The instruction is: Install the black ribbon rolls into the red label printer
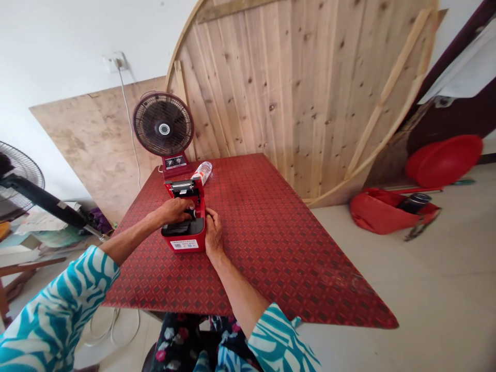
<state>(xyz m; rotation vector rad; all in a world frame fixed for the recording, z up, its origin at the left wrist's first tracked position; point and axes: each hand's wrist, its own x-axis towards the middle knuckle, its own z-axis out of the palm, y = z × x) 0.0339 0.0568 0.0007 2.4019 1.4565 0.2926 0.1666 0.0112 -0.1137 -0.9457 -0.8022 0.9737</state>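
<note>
A red and black label printer stands on the table with its lid raised toward the back. My left hand reaches inside it, fingers bent down and partly hidden by the casing. A small whitish part shows by those fingertips; I cannot make out what they hold. Against the printer's right side rests my right hand, its fingers curled along the wall and gripping it. A white sticker with a printed code is on the printer's front.
The table has a red patterned cover. Behind the printer are a clear plastic bottle lying down and a dark red fan. Another fan is at left. A red bag lies on the floor at right.
</note>
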